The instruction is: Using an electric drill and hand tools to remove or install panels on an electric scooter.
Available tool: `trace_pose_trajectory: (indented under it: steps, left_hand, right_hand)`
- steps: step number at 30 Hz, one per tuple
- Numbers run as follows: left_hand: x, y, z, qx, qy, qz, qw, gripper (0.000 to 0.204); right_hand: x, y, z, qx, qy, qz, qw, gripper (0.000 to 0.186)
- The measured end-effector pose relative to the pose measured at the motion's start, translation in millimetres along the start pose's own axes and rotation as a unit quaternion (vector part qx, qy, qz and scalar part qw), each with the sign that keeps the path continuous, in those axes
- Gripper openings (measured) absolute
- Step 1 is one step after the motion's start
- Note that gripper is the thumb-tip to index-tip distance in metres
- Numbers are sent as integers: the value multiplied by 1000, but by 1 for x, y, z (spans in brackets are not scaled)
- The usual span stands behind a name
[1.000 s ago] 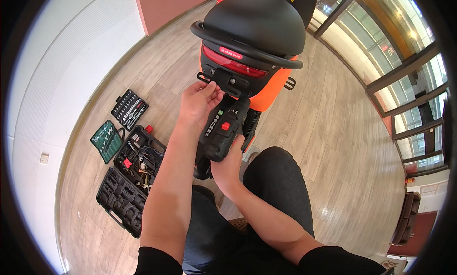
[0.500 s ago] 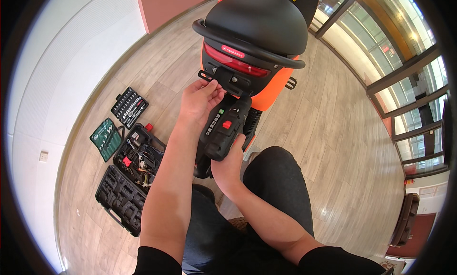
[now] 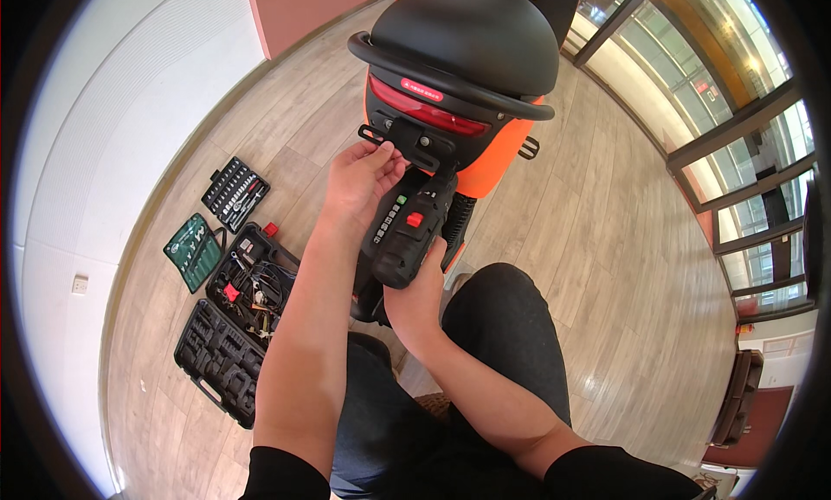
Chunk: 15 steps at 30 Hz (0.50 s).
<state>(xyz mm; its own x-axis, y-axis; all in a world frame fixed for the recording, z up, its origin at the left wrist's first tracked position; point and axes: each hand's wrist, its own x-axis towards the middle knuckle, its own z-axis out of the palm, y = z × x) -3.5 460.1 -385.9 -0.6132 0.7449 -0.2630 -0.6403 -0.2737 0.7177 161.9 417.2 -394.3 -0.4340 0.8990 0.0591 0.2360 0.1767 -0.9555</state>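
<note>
A cordless drill [image 3: 405,238], black with a red switch on top, is in my right hand [image 3: 417,294], whose fingers wrap round its grip. The drill's nose points forward and up at a black slotted bracket [image 3: 373,135] on the rear of an orange and black scooter [image 3: 463,41]. My left hand [image 3: 357,178] pinches the lower edge of this bracket, near its left end, with thumb and fingers. Whether a small part is also between those fingertips is hidden. A bolt head [image 3: 424,141] shows on the bracket, below the red tail light [image 3: 430,110]. The drill's tip is hard to make out.
On the wooden floor to the left lie a socket set [image 3: 235,194], a green tool pouch [image 3: 194,251] and an open black tool case [image 3: 218,361] with assorted tools. My knees flank the scooter's rear. Windows [image 3: 692,93] line the far right, beyond bare floorboards.
The drill and my right hand have shifted very slightly upward. My left hand keeps its pinch at the bracket, nearly unmoved.
</note>
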Motion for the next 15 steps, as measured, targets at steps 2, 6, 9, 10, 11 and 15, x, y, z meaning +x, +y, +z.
trace_pose_trajectory:
  steps: [2,6,9,10,11,15]
  left_hand:
    - [0,0,0,0,1,1,1000,13]
    - [0,0,0,-4,3,1,1000,13]
    - [0,0,-1,0,-1,-8,1000,11]
    - [0,0,-2,-1,-4,-8,1000,11]
    - [0,0,-2,-2,-6,-7,1000,12]
    - [0,0,-1,3,-6,-7,1000,12]
  right_hand:
    - [0,1,-1,4,-3,7,1000,59]
    - [1,-1,-2,-4,-3,0,1000,50]
    - [2,-1,-2,-3,-5,9,1000,54]
    - [2,0,-2,-9,-3,10,1000,54]
    - [2,-1,-2,-9,-3,10,1000,54]
    - [2,-3,-3,-6,-1,3,1000,53]
